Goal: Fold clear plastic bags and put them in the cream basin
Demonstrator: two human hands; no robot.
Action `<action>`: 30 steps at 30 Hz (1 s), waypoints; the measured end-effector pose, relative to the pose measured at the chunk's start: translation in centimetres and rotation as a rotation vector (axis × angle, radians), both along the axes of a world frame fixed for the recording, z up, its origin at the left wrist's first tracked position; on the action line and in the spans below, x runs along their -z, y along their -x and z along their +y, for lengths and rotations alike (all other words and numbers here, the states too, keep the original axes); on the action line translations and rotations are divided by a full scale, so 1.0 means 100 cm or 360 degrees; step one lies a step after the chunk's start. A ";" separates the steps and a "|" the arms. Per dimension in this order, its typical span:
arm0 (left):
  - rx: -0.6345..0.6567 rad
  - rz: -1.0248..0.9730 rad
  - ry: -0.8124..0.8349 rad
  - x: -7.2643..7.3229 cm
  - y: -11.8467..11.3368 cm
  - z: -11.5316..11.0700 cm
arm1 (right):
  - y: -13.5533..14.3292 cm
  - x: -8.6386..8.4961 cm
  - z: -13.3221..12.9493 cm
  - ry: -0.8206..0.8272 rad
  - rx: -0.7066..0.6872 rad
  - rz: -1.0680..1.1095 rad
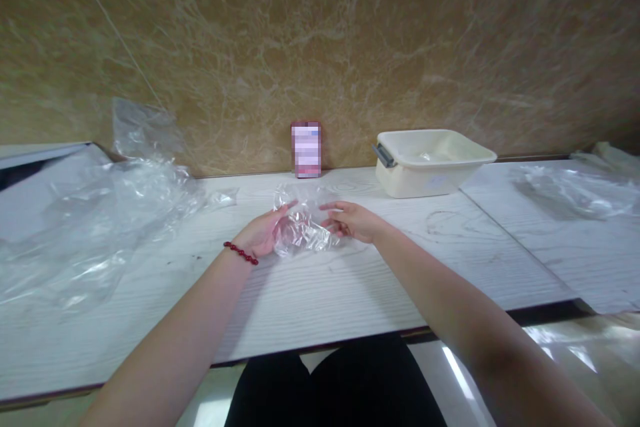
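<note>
Over the white wood-grained surface [320, 307], my left grip [264, 230] cups a crumpled, clear plastic bag [304, 232], pinching or not I cannot tell; my right grip [353, 220], loosely spread, borders its right side.

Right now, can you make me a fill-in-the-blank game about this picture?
The beaded bracelet is ____ in color.
The crinkly plastic lies ____ the left hand and right hand.
The phone is propped against the ____.
In the picture, the cream tub stands to the phone's ____.

Missing words: red, between, wall, right.
</note>
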State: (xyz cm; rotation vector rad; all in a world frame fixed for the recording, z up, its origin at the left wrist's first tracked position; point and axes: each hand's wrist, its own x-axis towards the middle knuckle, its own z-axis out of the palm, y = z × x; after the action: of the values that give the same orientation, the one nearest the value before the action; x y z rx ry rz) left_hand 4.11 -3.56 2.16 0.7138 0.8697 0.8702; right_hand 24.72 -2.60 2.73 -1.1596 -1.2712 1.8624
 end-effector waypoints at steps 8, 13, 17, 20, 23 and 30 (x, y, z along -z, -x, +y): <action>0.0199 -0.0056 -0.0143 0.007 0.007 0.002 | -0.002 0.012 0.015 -0.0105 0.0297 0.0088; 0.0027 0.0080 -0.0163 0.014 0.004 0.005 | -0.003 0.016 0.016 -0.0125 0.0312 0.0116; -0.0077 0.0127 -0.0231 0.017 0.001 0.008 | -0.002 0.018 0.018 -0.0162 0.0337 0.0111; -0.0083 0.0114 -0.0227 0.017 0.001 0.008 | -0.002 0.020 0.021 -0.0203 0.0375 0.0131; -0.0123 0.0060 -0.0243 0.014 0.002 0.007 | -0.003 0.022 0.023 -0.0248 0.0377 0.0206; -0.0152 -0.0073 -0.0093 0.008 0.004 0.008 | -0.004 0.020 0.018 -0.0293 0.0250 0.0295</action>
State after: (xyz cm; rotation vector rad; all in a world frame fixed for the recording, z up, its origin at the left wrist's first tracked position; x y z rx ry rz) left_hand 3.66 -2.80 1.36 0.7050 0.8456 0.9967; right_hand 25.14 -0.80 0.73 -0.9385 -1.1845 1.6590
